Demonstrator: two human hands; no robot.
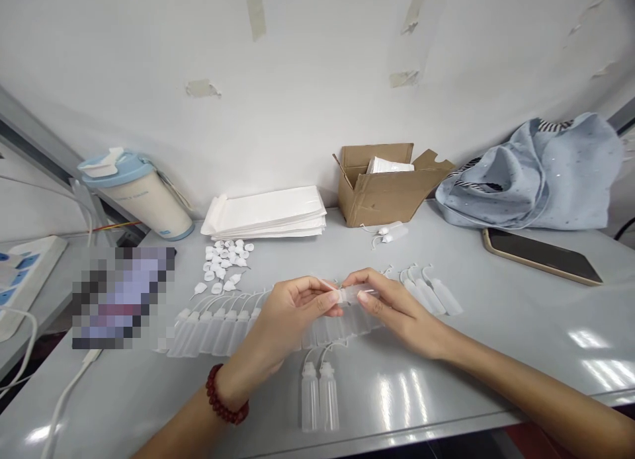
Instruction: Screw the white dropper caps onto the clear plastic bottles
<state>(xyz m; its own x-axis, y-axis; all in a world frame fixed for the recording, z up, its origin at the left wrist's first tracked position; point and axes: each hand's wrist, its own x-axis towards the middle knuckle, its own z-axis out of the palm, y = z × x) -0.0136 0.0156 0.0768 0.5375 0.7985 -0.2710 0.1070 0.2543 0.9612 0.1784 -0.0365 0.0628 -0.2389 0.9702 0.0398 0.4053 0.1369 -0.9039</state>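
Observation:
Between both hands, above the table's middle, a small translucent squeeze bottle lies on its side. My left hand pinches its neck end, and the fingers hide most of the tip. Around the bottle's body, the fingers of my right hand are closed. Below the hands, a row of similar bottles with strap loops lies on the table, partly covered by my left hand. Two more bottles lie side by side nearer the front edge. Several white caps are heaped left of the hands.
A stack of white envelopes and an open cardboard box stand by the wall. A tumbler and a blurred-out phone are at left. On the right are a dark phone and a blue cloth bag.

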